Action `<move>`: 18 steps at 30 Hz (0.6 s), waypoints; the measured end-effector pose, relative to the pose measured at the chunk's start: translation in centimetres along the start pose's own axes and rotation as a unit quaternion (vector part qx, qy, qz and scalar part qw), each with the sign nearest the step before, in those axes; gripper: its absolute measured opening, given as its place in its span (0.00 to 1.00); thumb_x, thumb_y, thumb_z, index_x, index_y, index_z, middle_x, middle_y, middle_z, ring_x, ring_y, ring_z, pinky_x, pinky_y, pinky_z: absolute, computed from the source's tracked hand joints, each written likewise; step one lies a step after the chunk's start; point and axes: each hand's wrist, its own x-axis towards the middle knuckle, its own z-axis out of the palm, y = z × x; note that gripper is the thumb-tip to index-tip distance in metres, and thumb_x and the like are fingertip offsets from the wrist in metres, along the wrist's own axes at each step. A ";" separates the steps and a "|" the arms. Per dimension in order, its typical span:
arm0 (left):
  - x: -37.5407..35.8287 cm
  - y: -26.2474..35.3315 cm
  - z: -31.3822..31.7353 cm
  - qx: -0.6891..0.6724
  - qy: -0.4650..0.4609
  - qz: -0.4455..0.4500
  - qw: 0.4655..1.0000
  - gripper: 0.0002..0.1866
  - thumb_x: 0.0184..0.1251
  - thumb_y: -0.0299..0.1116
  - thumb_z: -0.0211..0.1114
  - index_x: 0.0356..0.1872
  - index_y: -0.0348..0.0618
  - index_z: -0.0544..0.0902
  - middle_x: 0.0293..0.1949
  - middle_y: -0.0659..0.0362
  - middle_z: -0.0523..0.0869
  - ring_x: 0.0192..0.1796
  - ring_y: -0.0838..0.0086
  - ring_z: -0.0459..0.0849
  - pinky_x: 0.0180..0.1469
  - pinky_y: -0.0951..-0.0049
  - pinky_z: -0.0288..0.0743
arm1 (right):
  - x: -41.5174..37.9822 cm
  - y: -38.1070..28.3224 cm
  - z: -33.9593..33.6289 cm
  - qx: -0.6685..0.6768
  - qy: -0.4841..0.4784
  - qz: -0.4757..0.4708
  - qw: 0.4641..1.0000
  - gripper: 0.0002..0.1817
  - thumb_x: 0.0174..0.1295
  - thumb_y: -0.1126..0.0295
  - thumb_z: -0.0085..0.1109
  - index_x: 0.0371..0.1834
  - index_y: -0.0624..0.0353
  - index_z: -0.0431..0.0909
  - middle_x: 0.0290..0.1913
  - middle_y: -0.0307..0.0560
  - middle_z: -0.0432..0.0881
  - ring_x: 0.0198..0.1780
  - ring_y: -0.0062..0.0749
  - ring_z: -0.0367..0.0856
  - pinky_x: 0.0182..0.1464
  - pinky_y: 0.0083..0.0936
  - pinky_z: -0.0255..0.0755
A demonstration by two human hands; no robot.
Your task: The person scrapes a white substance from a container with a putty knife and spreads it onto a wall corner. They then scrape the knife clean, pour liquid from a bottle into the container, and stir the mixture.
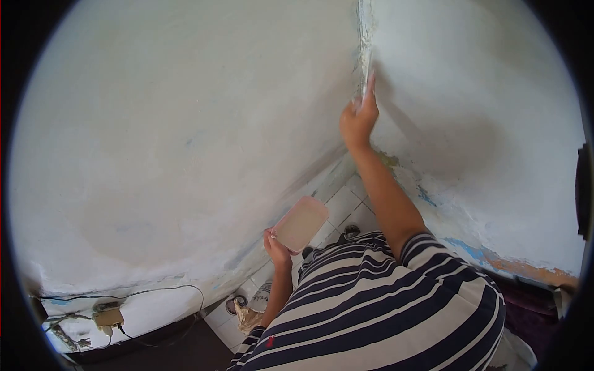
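Note:
My left hand (278, 250) grips the near-left edge of a pink rectangular tray (325, 209), with a smooth, pale mixture (300, 227) inside. My right hand (360, 123) is raised to the corner where two walls meet, its index finger stretched upward. It is closed around a thin, pale, flat tool (370, 63) seen nearly edge-on and slightly blurred; its exact kind is hard to make out. The tool lies along the corner seam (365, 37), which carries rough, cream-coloured filler. Most of its handle is hidden by my fingers.
Whitish walls (185, 123) rise on both sides, with peeling blue and orange paint (501, 261) low on the right. A socket box (109, 316) with black cables hangs at lower left, near a dark surface (179, 346). White tiles (340, 207) cover the floor.

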 end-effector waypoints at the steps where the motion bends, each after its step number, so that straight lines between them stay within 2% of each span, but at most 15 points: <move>1: 0.0 -0.1 0.0 0.001 0.001 0.003 1.000 0.16 0.80 0.42 0.47 0.41 0.39 0.76 0.34 0.58 0.81 0.36 0.74 0.79 0.38 0.71 0.75 | 0.9 0.9 1.5 -0.002 0.000 0.001 1.000 0.43 0.56 0.91 0.45 0.81 0.62 0.56 0.71 0.64 0.73 0.67 0.50 0.79 0.62 0.31 0.75; 4: 0.2 0.1 -0.1 0.004 0.003 -0.006 1.000 0.17 0.80 0.43 0.47 0.41 0.39 0.77 0.34 0.58 0.81 0.36 0.74 0.79 0.37 0.71 0.75 | 1.6 1.7 5.1 0.004 0.000 -0.016 1.000 0.40 0.58 0.89 0.45 0.79 0.64 0.60 0.70 0.67 0.74 0.66 0.51 0.79 0.64 0.30 0.73; 6: -0.5 0.5 -0.2 0.010 0.010 -0.021 1.000 0.17 0.80 0.42 0.47 0.41 0.39 0.77 0.34 0.58 0.81 0.35 0.74 0.79 0.37 0.71 0.75 | 0.9 1.8 5.1 -0.093 0.008 -0.073 0.993 0.37 0.59 0.87 0.45 0.77 0.66 0.63 0.67 0.69 0.76 0.64 0.49 0.81 0.61 0.29 0.75; 7: -0.9 1.5 0.2 0.005 0.015 -0.026 1.000 0.17 0.80 0.42 0.47 0.41 0.39 0.77 0.33 0.58 0.81 0.35 0.74 0.79 0.36 0.71 0.75 | 0.0 0.4 3.3 -0.027 -0.080 -0.005 0.996 0.37 0.58 0.87 0.48 0.76 0.73 0.59 0.72 0.76 0.67 0.73 0.61 0.68 0.74 0.38 0.65; 8: -1.2 2.3 0.6 -0.002 0.019 -0.032 0.999 0.17 0.80 0.42 0.47 0.41 0.39 0.77 0.33 0.58 0.80 0.35 0.75 0.79 0.36 0.71 0.75 | -0.7 -0.7 1.5 -0.029 -0.081 -0.004 0.996 0.37 0.58 0.87 0.48 0.76 0.73 0.59 0.72 0.76 0.67 0.73 0.61 0.68 0.74 0.38 0.65; 10: -1.5 3.2 0.8 0.009 0.007 -0.043 0.999 0.17 0.80 0.42 0.47 0.40 0.39 0.77 0.32 0.58 0.80 0.35 0.75 0.79 0.36 0.71 0.74 | -1.4 -2.4 -1.1 0.053 -0.196 0.165 0.965 0.37 0.58 0.86 0.47 0.76 0.74 0.58 0.70 0.75 0.69 0.72 0.62 0.71 0.74 0.38 0.65; 11: -1.3 3.4 0.8 0.020 -0.006 -0.049 0.999 0.17 0.80 0.42 0.48 0.39 0.39 0.77 0.32 0.59 0.80 0.34 0.76 0.78 0.36 0.72 0.74 | -0.7 -2.4 -1.3 0.053 -0.197 0.164 0.965 0.37 0.58 0.86 0.47 0.76 0.74 0.58 0.70 0.75 0.69 0.72 0.62 0.71 0.74 0.38 0.65; 13: 0.3 1.0 0.2 0.032 -0.009 -0.033 0.999 0.17 0.80 0.42 0.48 0.39 0.40 0.77 0.32 0.59 0.80 0.35 0.76 0.78 0.37 0.72 0.74 | 0.8 -1.6 -1.0 -0.013 -0.026 0.070 0.997 0.38 0.58 0.86 0.47 0.78 0.72 0.56 0.72 0.75 0.68 0.73 0.61 0.69 0.75 0.38 0.64; 14: 0.6 -0.4 -0.5 0.045 -0.013 -0.016 0.999 0.16 0.80 0.42 0.49 0.39 0.40 0.77 0.32 0.60 0.80 0.35 0.77 0.77 0.38 0.72 0.73 | 1.2 -0.8 0.0 -0.015 -0.028 0.074 0.997 0.38 0.58 0.86 0.47 0.78 0.72 0.56 0.72 0.75 0.68 0.73 0.61 0.69 0.75 0.38 0.64; 16: 0.0 0.7 0.2 0.023 -0.018 -0.033 0.999 0.16 0.80 0.41 0.49 0.38 0.40 0.77 0.32 0.60 0.80 0.36 0.77 0.77 0.40 0.72 0.73 | 1.7 1.2 3.3 -0.047 -0.030 -0.069 0.996 0.40 0.60 0.86 0.44 0.80 0.63 0.56 0.70 0.70 0.72 0.69 0.58 0.76 0.68 0.34 0.71; 17: -0.1 1.1 0.5 -0.002 -0.022 -0.048 0.999 0.15 0.80 0.41 0.50 0.38 0.39 0.77 0.33 0.60 0.80 0.36 0.77 0.76 0.41 0.72 0.73 | 0.8 1.7 5.2 -0.097 -0.006 -0.115 0.989 0.40 0.60 0.86 0.44 0.81 0.62 0.55 0.72 0.69 0.69 0.71 0.58 0.73 0.70 0.34 0.69; 18: -0.1 0.9 0.5 -0.003 -0.023 -0.047 0.999 0.15 0.80 0.41 0.50 0.38 0.39 0.77 0.33 0.60 0.80 0.36 0.77 0.76 0.41 0.72 0.73 | 0.1 1.5 4.8 -0.097 -0.006 -0.117 0.988 0.40 0.60 0.86 0.44 0.81 0.62 0.55 0.72 0.69 0.69 0.71 0.58 0.73 0.70 0.34 0.69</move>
